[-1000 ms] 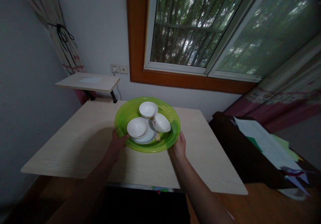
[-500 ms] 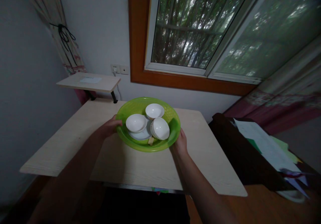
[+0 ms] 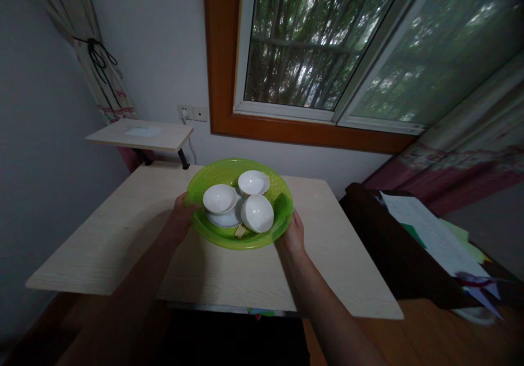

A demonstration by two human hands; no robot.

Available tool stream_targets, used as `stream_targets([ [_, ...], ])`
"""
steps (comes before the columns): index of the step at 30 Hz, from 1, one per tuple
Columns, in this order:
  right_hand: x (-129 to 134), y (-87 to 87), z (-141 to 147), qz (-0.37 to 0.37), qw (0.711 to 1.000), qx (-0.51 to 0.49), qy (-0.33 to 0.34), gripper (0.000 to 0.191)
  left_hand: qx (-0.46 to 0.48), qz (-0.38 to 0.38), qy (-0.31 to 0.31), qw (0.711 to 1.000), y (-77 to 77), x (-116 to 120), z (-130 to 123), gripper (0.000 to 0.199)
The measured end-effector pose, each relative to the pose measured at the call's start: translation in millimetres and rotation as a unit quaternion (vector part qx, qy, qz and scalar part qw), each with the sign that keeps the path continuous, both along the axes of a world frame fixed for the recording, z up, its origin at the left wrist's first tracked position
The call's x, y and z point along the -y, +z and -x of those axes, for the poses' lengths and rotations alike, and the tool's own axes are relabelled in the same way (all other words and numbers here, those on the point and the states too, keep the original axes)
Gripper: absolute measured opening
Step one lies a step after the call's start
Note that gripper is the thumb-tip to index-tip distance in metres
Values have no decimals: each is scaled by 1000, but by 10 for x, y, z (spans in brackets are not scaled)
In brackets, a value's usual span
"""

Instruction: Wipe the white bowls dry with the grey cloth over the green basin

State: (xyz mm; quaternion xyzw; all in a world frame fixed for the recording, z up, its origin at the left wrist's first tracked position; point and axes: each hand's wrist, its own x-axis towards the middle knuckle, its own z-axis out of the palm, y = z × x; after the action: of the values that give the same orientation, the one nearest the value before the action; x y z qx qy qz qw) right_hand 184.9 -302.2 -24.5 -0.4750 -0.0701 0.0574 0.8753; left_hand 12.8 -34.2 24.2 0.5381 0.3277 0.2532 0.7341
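Between my hands is a round green plastic basin [image 3: 216,172], over the far middle of the table. My left hand [image 3: 183,218] grips its left rim, thumb over the edge. On the other side my right hand [image 3: 295,231] clasps the right rim, its fingers partly hidden behind the basin. Inside lie a left white bowl [image 3: 220,199], a back white bowl [image 3: 254,182] and a front white bowl [image 3: 260,213] tilted on its side. Under them shows a white plate [image 3: 225,221]. The ends of some light wooden chopsticks [image 3: 240,231] poke out beside the front bowl.
The basin is above a pale wooden table [image 3: 335,246]. A small raised shelf [image 3: 164,136] with a paper on it stands at the back left. Papers [image 3: 426,226] lie on dark furniture at the right. A window [image 3: 303,54] is in the wall behind.
The bowls and chopsticks have shifted slightly inside the basin; the front bowl and chopstick ends moved a little left. Both hands keep hold of the rim, and the view has turned slightly.
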Motion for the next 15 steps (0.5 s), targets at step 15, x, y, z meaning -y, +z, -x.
stream_targets([
  [15, 14, -37, 147, 3, 1000, 6, -16, 38, -41, -39, -22, 998, -84, 106, 52, 92],
])
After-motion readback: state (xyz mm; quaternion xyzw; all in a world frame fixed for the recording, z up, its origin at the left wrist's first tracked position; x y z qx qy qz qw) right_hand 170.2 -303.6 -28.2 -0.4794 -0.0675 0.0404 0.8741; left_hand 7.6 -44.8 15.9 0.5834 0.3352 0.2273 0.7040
